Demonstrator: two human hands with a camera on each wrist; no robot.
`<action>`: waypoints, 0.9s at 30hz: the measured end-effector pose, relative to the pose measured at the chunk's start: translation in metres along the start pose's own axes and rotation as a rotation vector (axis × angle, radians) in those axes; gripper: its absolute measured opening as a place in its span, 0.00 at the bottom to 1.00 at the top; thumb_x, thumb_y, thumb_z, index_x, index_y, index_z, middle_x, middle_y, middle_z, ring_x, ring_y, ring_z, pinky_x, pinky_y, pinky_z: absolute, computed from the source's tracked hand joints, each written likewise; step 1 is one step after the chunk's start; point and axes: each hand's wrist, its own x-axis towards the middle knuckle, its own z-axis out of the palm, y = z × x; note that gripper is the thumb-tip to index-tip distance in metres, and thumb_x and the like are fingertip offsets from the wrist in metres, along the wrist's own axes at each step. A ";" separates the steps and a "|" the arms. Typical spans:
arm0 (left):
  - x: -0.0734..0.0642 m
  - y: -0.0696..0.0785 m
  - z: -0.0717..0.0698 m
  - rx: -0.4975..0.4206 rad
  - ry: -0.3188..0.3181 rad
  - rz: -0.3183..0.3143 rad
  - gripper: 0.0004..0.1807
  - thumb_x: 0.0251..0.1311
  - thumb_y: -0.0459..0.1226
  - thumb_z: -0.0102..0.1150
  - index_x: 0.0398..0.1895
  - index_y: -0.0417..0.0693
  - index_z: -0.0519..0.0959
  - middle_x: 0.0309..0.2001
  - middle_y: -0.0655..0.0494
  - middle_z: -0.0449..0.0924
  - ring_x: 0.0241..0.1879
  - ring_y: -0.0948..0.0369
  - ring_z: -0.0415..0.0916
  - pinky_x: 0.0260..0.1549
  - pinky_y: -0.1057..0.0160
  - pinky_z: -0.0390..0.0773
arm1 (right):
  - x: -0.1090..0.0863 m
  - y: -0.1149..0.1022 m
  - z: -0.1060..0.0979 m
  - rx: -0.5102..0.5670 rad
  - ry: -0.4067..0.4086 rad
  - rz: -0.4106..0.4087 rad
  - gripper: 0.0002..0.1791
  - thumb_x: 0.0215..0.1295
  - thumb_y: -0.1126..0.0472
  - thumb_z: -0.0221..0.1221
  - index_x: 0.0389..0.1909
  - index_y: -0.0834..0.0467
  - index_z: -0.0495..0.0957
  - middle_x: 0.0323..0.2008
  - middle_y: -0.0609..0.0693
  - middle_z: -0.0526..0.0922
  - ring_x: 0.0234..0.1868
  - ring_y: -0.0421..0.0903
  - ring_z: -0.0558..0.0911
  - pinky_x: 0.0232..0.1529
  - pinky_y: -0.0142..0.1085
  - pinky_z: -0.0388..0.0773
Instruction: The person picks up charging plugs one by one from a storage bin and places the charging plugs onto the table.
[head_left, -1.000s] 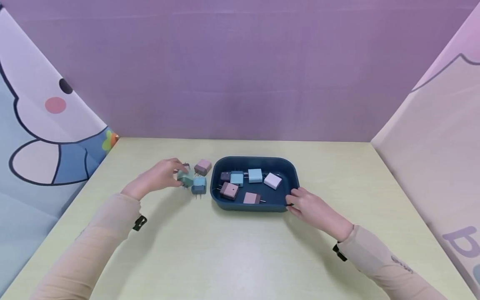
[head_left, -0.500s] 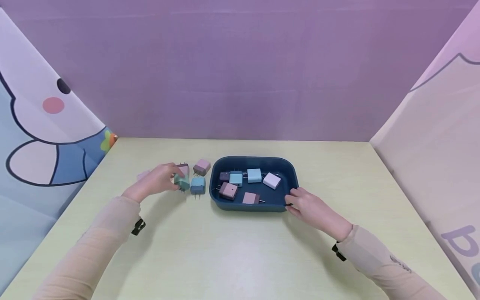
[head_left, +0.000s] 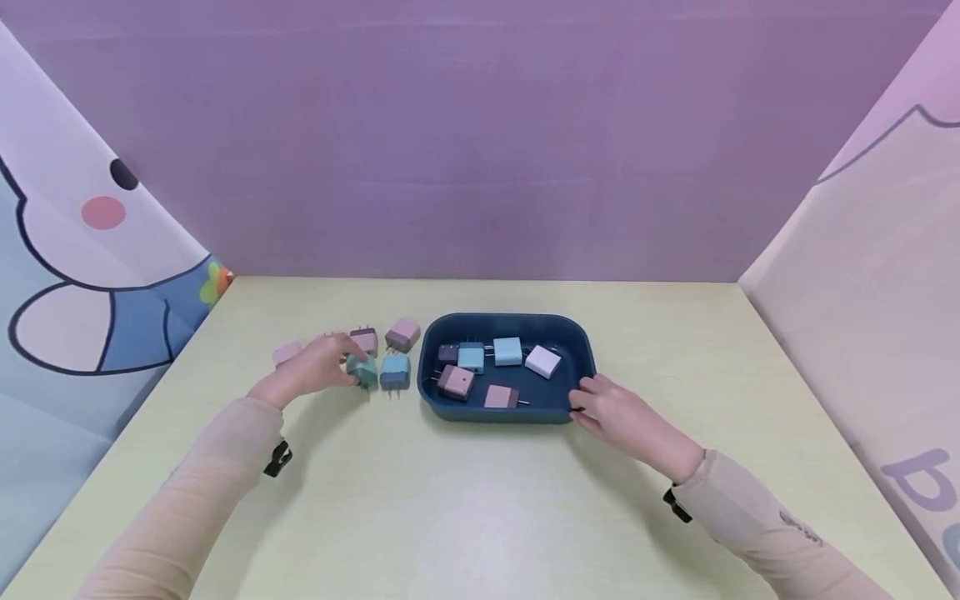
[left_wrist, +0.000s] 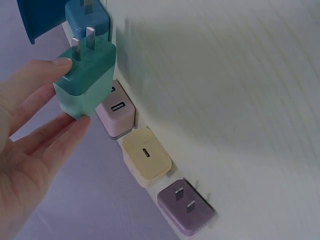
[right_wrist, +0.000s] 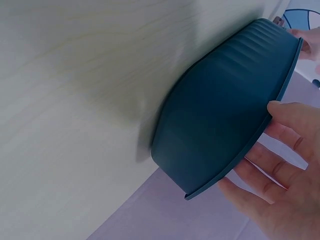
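Observation:
Between thumb and fingers, my left hand point(head_left: 318, 365) pinches a two-tone green charger plug point(left_wrist: 87, 75) whose metal prongs stick out. Whether this plug touches the table cannot be told. Just right of it lies a blue charger plug point(head_left: 395, 372). Behind are two pink-and-mauve plugs point(head_left: 403, 335) point(head_left: 363, 340). My right hand point(head_left: 618, 414) holds the near right corner of a dark blue tray point(head_left: 510, 417), thumb outside the wall and fingers at the rim in the right wrist view. Inside the tray sit several plugs, among them a light blue one point(head_left: 507, 352) and a white one point(head_left: 543, 362).
Past the left hand, the left wrist view has a cream plug point(left_wrist: 147, 152) and a purple plug point(left_wrist: 185, 207) on the table. A pale pink plug point(head_left: 287, 352) shows behind the wrist. A purple backdrop point(head_left: 480, 167) stands at the table's far edge.
My left hand has drawn the green plug slightly left and nearer, uncovering a pink-and-mauve plug behind it. The right hand keeps its hold on the tray.

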 end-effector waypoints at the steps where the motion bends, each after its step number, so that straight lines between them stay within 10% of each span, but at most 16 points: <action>1: 0.000 -0.001 0.000 -0.003 -0.004 0.000 0.17 0.40 0.27 0.63 0.39 0.33 0.77 0.40 0.40 0.74 0.38 0.47 0.73 0.36 0.55 0.76 | 0.000 0.000 0.000 -0.001 0.001 0.001 0.06 0.49 0.65 0.63 0.25 0.56 0.75 0.22 0.45 0.68 0.26 0.40 0.65 0.24 0.28 0.68; 27: 0.002 -0.009 0.008 0.026 -0.019 0.002 0.21 0.39 0.26 0.64 0.42 0.30 0.75 0.37 0.41 0.73 0.32 0.54 0.70 0.29 0.61 0.74 | -0.002 0.001 0.003 0.006 0.010 0.005 0.05 0.49 0.64 0.63 0.25 0.56 0.75 0.23 0.45 0.69 0.26 0.40 0.65 0.24 0.27 0.68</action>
